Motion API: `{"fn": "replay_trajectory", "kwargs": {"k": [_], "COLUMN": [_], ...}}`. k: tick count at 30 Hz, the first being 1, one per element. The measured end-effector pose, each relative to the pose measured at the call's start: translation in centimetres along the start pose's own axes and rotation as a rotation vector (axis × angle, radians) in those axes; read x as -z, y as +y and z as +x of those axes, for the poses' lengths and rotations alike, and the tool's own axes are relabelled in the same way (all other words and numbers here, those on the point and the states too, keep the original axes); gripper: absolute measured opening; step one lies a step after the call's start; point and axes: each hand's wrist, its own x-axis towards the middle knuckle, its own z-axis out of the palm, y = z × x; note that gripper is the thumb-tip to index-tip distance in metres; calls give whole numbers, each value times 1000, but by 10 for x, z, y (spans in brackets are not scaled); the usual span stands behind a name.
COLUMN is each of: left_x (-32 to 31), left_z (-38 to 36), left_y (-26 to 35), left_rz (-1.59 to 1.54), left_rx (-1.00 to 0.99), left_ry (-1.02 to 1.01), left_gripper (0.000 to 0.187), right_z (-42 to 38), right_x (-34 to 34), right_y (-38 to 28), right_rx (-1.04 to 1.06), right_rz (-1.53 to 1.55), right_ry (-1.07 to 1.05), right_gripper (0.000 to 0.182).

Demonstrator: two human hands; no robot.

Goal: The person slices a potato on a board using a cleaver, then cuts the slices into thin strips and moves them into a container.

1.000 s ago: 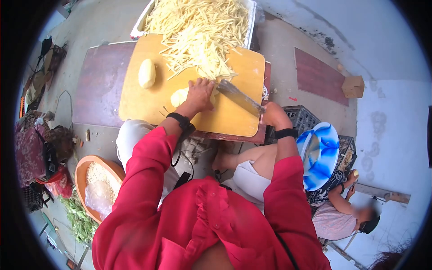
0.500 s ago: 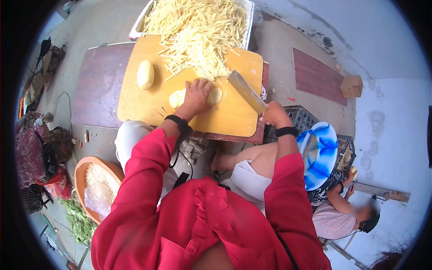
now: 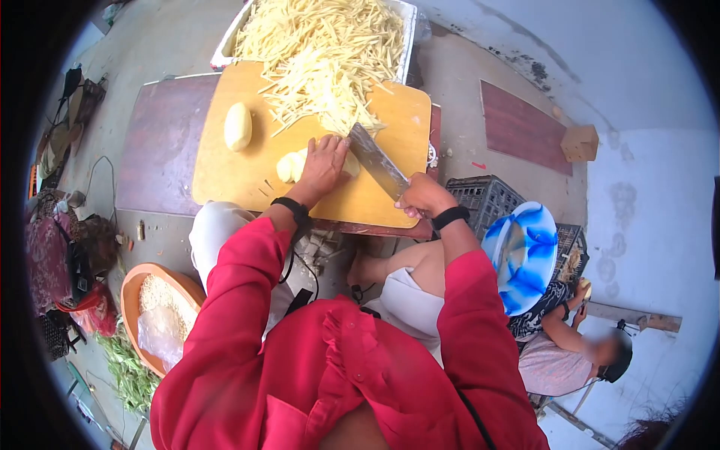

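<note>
A sliced potato (image 3: 288, 167) lies near the middle of the cutting board (image 3: 367, 199). The left hand (image 3: 322, 165) lies over it, fingers outstretched and resting on the slices. Towards three o'clock, the right hand (image 3: 424, 195) is wrapped around the handle of a cleaver (image 3: 379, 162), the blade's far end just beside the left fingertips. From the slices, a whole potato (image 3: 238, 127) sits at ten o'clock, pale strips (image 3: 322, 64) at twelve.

Cleaver (image 3: 379, 163) swung back leftward, now beside left grip (image 3: 323, 166), right grip (image 3: 424, 196) shifted left
</note>
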Motion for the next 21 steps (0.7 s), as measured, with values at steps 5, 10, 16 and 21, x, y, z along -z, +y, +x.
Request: {"fn": "replay_trajectory", "kwargs": {"k": [5,10,16,21], "left_x": [17,14,13,16], "left_z": [-4,3,4,6], "left_y": [8,14,11,3], "left_rz": [12,65,36,-46], "left_rx": [-73,-123,-54,50], "left_ry": [-6,-73,-113,-95], "left_gripper": [78,73,61,54], "right_z": [2,11,15,7], "right_x": [3,7,9,5], "right_y": [-5,-1,-4,-8], "right_rx": [10,75,73,71], "right_rz": [-6,60,40,-133], "right_ry": [34,164,194,174], "right_gripper": [15,18,20,20]}}
